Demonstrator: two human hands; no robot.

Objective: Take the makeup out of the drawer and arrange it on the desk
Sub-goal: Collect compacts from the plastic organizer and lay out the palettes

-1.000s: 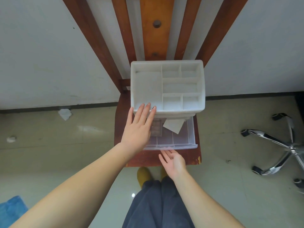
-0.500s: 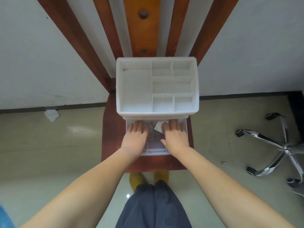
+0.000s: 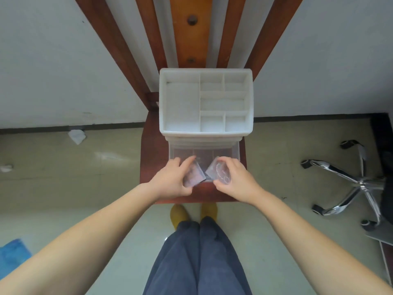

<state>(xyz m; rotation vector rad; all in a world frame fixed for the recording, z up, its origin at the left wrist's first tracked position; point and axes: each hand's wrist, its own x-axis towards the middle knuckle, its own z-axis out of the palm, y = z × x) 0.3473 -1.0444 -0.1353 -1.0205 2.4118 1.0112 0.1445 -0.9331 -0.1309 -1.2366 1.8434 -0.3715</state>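
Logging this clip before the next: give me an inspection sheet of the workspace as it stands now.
Surface: red-brown chair seat carrying a white organizer.
Job's things: clear drawer pulled open; two flat clear makeup cases, left case, right case.
Clutter: crumpled tissue on the floor.
Grippers: left hand grips the left case; right hand grips the right case.
Cables: nothing seen.
Surroundings: white wall, office-chair base, blue cloth.

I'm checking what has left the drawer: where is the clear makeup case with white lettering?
In the head view the clear makeup case is gripped by the right hand, tilted just above the front of the open drawer, beside the left hand.
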